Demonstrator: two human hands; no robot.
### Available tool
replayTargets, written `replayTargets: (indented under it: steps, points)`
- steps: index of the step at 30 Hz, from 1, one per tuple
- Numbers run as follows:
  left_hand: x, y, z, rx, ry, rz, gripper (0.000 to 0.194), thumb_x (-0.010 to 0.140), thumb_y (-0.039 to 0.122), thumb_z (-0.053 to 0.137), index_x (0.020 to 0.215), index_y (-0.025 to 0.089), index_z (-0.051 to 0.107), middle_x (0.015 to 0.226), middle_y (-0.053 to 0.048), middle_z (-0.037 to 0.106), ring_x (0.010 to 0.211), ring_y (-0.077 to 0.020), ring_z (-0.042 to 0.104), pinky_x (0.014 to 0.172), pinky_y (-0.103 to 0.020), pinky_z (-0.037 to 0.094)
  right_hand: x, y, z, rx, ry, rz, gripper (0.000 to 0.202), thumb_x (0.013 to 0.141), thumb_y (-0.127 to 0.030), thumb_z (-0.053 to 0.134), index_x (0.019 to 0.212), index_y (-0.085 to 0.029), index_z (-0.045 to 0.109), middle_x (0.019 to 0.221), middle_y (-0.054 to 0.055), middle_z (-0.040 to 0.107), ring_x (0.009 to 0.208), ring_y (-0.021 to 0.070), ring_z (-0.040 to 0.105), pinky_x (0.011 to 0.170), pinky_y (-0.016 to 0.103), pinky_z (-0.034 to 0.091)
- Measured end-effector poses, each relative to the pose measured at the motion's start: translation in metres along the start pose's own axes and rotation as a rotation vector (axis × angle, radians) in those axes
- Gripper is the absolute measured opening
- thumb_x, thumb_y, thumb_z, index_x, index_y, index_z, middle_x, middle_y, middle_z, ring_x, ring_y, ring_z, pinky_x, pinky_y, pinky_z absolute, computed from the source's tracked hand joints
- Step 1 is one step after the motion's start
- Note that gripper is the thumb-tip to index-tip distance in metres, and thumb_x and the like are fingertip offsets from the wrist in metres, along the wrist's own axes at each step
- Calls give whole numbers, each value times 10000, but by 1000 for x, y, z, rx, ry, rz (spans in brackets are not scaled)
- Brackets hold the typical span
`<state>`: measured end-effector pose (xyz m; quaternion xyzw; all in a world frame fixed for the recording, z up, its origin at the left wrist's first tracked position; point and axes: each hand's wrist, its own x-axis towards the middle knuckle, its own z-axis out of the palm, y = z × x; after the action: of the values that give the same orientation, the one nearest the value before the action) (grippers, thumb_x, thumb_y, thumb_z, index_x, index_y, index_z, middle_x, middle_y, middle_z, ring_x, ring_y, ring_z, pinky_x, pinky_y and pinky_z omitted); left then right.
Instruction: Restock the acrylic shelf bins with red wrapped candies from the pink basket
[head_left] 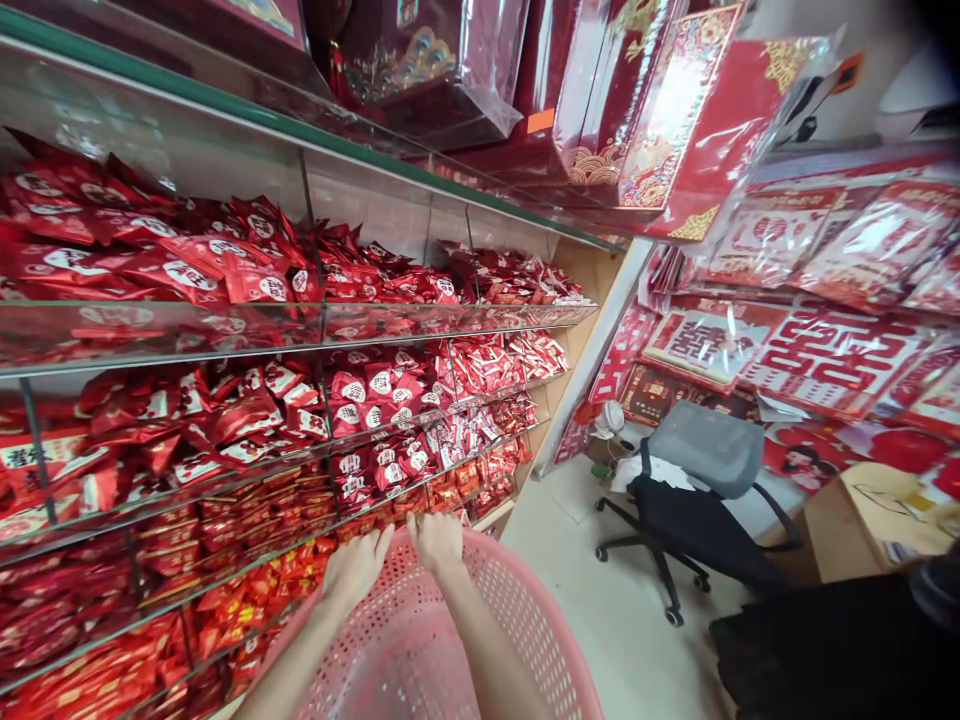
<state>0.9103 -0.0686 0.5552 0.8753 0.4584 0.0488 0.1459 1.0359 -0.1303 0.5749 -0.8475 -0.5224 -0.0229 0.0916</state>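
Observation:
A large pink plastic basket [517, 590], pierced with rows of small holes, fills the bottom middle of the head view. On its far rim, my left hand [357, 572] is closed over the edge with the thumb pointing right. Just to the right, my right hand [437, 540] grips the same rim, its fingers curled out of sight over the far side. Both forearms reach across the basket's opening, where pink inner wall and floor show. Close behind the rim stand shelves of small red packets [390, 465].
Glass shelves [247, 340] with dividers line the left, packed with red wrapped sweets. Red gift boxes [555, 110] stick out overhead. A wheeled office chair [697, 470] stands on the floor at right, near a wooden desk [862, 510]. Red decorations [832, 355] cover the right wall.

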Motion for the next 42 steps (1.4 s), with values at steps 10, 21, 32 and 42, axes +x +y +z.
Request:
replayTargets:
  steps: [10, 21, 32, 42]
  points:
    - [35, 101, 32, -42, 72, -65, 591, 847, 524, 109, 964, 218, 602, 897, -104, 666, 838, -249, 621, 713, -345, 441, 34, 109, -5, -7, 30, -69, 526, 896, -378, 210, 798, -166, 682, 780, 107, 678, 777, 200, 626, 782, 319, 388]
    - [90, 274, 49, 22, 94, -25, 643, 853, 513, 89, 877, 173, 634, 870, -123, 665, 848, -224, 616, 745, -314, 422, 60, 281, -34, 13, 79, -13, 570, 903, -388, 160, 776, -179, 675, 771, 115, 678, 752, 204, 633, 721, 304, 404]
    - [121, 213, 71, 0, 135, -127, 576, 854, 504, 98, 906, 230, 603, 853, -78, 672, 821, -240, 626, 707, -352, 452, 110, 239, -5, 48, 42, -165, 556, 895, -360, 179, 771, -177, 688, 756, 116, 678, 751, 225, 631, 758, 342, 411]
    - [148, 210, 47, 19, 154, -75, 631, 857, 504, 77, 934, 186, 616, 896, -101, 661, 870, -224, 610, 750, -316, 428, 141, 233, -8, 88, 69, -139, 553, 893, -408, 180, 800, -173, 672, 812, 116, 676, 775, 206, 626, 699, 292, 409]
